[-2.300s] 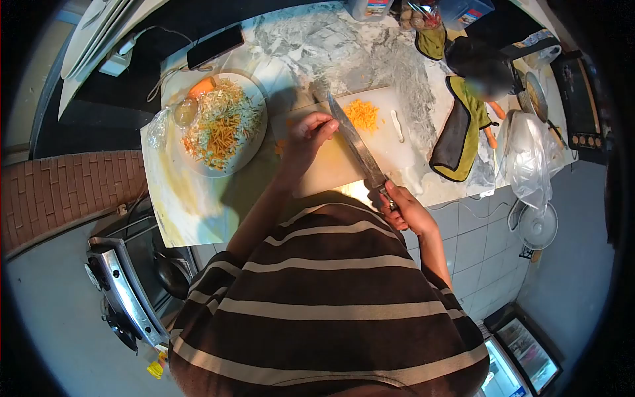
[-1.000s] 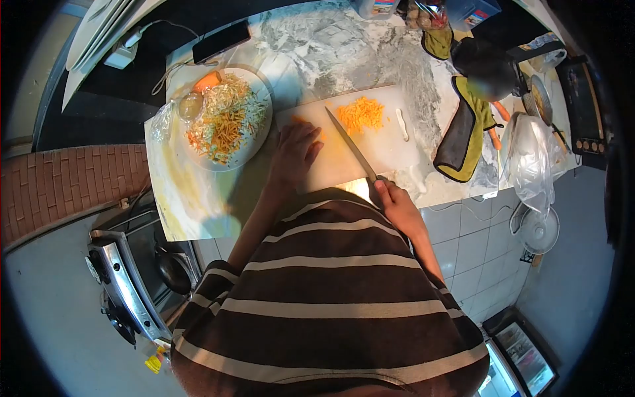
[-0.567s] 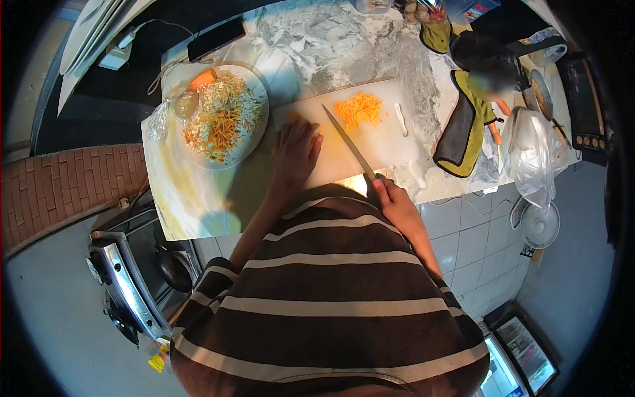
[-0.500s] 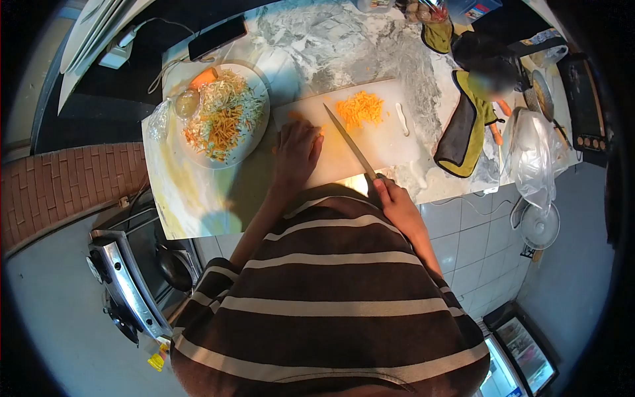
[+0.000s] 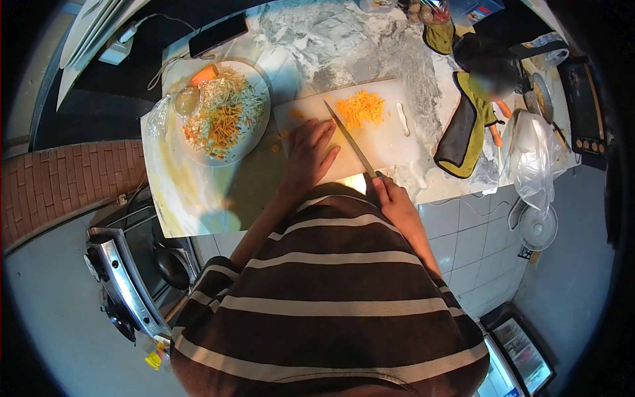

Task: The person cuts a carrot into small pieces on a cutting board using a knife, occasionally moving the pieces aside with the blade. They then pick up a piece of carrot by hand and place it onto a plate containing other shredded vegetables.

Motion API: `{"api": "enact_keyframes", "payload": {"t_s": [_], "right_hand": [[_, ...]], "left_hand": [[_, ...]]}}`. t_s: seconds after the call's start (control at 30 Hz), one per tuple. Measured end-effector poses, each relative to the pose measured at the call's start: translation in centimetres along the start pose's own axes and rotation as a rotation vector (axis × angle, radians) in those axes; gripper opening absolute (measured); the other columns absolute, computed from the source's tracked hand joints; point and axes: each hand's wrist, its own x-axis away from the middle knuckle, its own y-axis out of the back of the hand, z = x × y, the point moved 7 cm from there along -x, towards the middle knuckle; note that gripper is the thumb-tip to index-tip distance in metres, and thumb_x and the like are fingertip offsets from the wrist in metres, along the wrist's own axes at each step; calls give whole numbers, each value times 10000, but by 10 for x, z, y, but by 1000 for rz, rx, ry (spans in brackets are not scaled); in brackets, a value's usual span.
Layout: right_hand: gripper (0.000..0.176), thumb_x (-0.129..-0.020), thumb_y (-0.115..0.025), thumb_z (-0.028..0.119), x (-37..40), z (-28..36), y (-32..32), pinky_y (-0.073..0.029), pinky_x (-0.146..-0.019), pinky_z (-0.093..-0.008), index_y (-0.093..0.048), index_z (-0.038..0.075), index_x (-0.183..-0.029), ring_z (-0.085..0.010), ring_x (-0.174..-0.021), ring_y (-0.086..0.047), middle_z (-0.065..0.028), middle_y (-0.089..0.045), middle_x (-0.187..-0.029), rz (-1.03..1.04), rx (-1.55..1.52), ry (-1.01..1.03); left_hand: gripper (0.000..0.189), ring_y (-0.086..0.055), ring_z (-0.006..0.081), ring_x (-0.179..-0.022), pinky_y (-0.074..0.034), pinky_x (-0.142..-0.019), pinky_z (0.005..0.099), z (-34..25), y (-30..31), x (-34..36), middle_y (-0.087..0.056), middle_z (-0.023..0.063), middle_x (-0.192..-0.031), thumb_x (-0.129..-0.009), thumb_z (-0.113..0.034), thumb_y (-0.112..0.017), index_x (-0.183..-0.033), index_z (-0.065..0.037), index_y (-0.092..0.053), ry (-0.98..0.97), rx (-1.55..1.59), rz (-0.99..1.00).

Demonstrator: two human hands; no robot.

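Note:
My right hand (image 5: 395, 200) is wrapped round the handle of a long kitchen knife (image 5: 350, 142), whose blade lies slantwise over the white cutting board (image 5: 390, 147), tip pointing away from me. On the left part of the board, my left hand (image 5: 311, 152) has its fingers stretched out and the thumb apart, fingertips close to the blade; whatever lies beneath them is hidden. Chopped carrot (image 5: 360, 108) forms a heap just right of the blade. A few orange pieces (image 5: 296, 113) lie around my left fingers and at the board's left side.
A large white plate (image 5: 262, 126) with shredded vegetables and a carrot chunk stands to the left. Behind it lies a phone (image 5: 218, 35). A green-and-black cloth (image 5: 463, 129), carrots (image 5: 496, 134) and a plastic bag (image 5: 532, 155) are on the right. A stove (image 5: 129, 284) stands lower left.
My left hand has shifted right, towards the blade, and its fingers have gone from curled to stretched out. Orange pieces it covered now show at its left. The knife has barely moved.

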Motion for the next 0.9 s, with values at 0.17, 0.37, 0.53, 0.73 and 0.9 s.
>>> {"api": "enact_keyframes", "payload": {"t_s": [0.17, 0.37, 0.53, 0.73, 0.9], "right_hand": [[562, -1049, -399, 443, -3, -1, 0, -482, -843, -513, -580, -62, -1217, -510, -999, -607, -352, -647, -971, -5, 33, -7], [469, -1057, -417, 409, -3, -2, 0, -455, -683, -493, -590, -26, -1075, -493, -789, -616, -303, -634, -772, -90, 53, 61], [503, -1047, -424, 405, -3, 4, 0, -477, -790, -544, -592, -56, -1157, -521, -946, -608, -347, -646, -932, -10, 57, -24], [454, -1048, -432, 383, -4, 7, 0, -467, -743, -551, -588, -40, -1095, -530, -914, -599, -344, -640, -899, -19, 59, -7], [430, -1051, -427, 376, -3, 11, 0, -450, -703, -583, -570, -27, -1010, -546, -878, -589, -346, -633, -863, -54, 58, 23]], "left_hand": [[522, -474, 293, -1258, -336, -1079, 441, -1, -1, 1, -552, 66, -1328, -825, -222, -737, -1292, -37, -596, 8, -3, -22], [525, -474, 287, -1259, -342, -1077, 444, -2, 3, -1, -554, 71, -1332, -819, -223, -742, -1286, -31, -596, 3, -8, -33], [512, -468, 279, -1288, -325, -1100, 454, -2, 2, -1, -558, 79, -1353, -826, -197, -736, -1287, -26, -591, 9, 16, -30], [509, -465, 280, -1294, -313, -1108, 463, -3, 2, -3, -556, 84, -1358, -851, -226, -715, -1301, -25, -585, 14, 5, 6], [508, -465, 283, -1295, -306, -1112, 467, -3, 2, -2, -556, 85, -1358, -858, -235, -707, -1304, -25, -585, 8, 6, 9]]}}
